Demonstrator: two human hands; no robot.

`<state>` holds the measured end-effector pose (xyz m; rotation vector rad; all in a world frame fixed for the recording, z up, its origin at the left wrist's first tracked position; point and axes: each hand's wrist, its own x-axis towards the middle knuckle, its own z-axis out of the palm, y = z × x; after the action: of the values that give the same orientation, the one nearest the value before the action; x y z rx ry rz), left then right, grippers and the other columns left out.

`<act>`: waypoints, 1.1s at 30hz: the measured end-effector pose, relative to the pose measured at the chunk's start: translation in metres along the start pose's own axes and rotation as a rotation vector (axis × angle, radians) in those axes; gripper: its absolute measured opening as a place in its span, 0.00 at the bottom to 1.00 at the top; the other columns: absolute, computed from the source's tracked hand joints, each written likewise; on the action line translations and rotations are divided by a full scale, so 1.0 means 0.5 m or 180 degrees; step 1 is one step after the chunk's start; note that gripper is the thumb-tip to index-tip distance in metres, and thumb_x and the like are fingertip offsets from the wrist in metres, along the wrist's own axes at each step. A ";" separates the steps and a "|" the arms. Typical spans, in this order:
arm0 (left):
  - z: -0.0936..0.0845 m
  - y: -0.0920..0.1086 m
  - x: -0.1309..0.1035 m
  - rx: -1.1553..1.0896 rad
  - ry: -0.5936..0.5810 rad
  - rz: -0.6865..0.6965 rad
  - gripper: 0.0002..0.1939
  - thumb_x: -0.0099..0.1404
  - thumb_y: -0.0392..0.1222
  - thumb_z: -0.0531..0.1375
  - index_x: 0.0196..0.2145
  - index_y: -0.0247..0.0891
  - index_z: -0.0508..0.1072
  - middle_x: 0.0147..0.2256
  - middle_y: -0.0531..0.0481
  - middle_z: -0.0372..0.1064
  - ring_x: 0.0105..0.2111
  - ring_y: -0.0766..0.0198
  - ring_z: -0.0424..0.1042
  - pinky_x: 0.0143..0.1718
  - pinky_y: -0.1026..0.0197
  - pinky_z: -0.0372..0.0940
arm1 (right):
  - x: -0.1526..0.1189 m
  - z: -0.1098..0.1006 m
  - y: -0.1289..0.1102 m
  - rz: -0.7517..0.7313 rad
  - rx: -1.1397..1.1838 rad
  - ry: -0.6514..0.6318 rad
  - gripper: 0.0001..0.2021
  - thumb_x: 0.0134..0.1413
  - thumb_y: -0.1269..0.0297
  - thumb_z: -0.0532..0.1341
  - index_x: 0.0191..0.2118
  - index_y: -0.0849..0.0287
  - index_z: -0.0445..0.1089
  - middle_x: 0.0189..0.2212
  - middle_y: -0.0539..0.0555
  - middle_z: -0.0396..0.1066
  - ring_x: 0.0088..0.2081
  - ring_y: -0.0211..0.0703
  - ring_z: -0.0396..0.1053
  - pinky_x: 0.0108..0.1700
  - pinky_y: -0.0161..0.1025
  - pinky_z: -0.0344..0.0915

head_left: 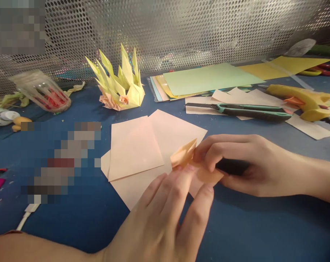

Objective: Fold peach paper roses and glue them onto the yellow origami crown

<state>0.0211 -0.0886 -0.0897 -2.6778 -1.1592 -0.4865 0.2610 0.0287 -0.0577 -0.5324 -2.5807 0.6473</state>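
A small peach paper [184, 153], partly folded with one flap raised, is between my two hands above the blue table. My right hand [252, 163] pinches its right side, with the fingers curled. A dark patch shows inside that hand; whether it is an object or shadow I cannot tell. My left hand [165, 214] reaches up from below, its fingertips pressed on the near edge of the folded paper and its thumb at the lower corner. Beneath and to the left lie overlapping pale pink paper squares [135, 149]. My fingers hide part of the folds.
Behind stands a yellow-green folded paper piece with pink roses [124, 87]. Coloured sheets [211, 80], a utility knife [252, 110] and a yellow glue gun [304, 100] lie at the back right. A glass jar [42, 91] is at left. Perforated metal mesh [181, 32] closes the back.
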 end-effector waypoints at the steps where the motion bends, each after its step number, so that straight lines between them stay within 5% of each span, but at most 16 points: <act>1: -0.004 -0.001 0.000 -0.0035 -0.0121 -0.0003 0.27 0.79 0.42 0.51 0.71 0.30 0.58 0.67 0.35 0.67 0.68 0.52 0.66 0.67 0.52 0.65 | 0.001 -0.001 0.001 -0.0072 -0.0018 -0.0052 0.12 0.56 0.79 0.59 0.39 0.53 0.68 0.39 0.52 0.77 0.41 0.41 0.78 0.41 0.36 0.74; 7: -0.016 -0.014 0.000 -0.0213 -0.0415 0.0245 0.26 0.80 0.45 0.44 0.67 0.28 0.62 0.67 0.32 0.66 0.66 0.45 0.68 0.64 0.47 0.68 | 0.009 -0.005 0.013 -0.0609 0.0039 -0.0202 0.07 0.67 0.71 0.62 0.44 0.59 0.78 0.44 0.57 0.79 0.47 0.40 0.78 0.51 0.35 0.72; 22: -0.023 -0.015 0.016 -0.0195 -0.0232 0.0156 0.12 0.76 0.39 0.53 0.52 0.39 0.74 0.63 0.46 0.73 0.60 0.54 0.73 0.55 0.57 0.74 | 0.003 -0.041 0.032 0.0291 0.1041 -0.0880 0.14 0.69 0.67 0.61 0.50 0.48 0.84 0.58 0.54 0.79 0.52 0.44 0.81 0.49 0.32 0.77; 28: -0.021 -0.018 0.015 -0.0328 -0.0269 0.0255 0.17 0.78 0.39 0.46 0.52 0.36 0.73 0.64 0.42 0.72 0.62 0.53 0.70 0.57 0.54 0.72 | 0.002 -0.043 0.028 0.0297 0.1025 -0.0884 0.13 0.69 0.67 0.62 0.50 0.48 0.84 0.59 0.53 0.78 0.52 0.45 0.81 0.49 0.33 0.78; 33: -0.013 -0.016 0.012 -0.0186 -0.0163 0.0237 0.23 0.80 0.40 0.44 0.64 0.35 0.68 0.65 0.46 0.71 0.61 0.55 0.70 0.56 0.56 0.71 | -0.007 -0.032 0.028 0.0483 0.1134 -0.0575 0.11 0.66 0.70 0.64 0.44 0.49 0.85 0.55 0.51 0.81 0.49 0.41 0.81 0.48 0.29 0.76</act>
<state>0.0175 -0.0812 -0.0811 -2.7870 -1.0698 -0.4492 0.2751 0.0443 -0.0530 -0.5745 -2.5171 1.2283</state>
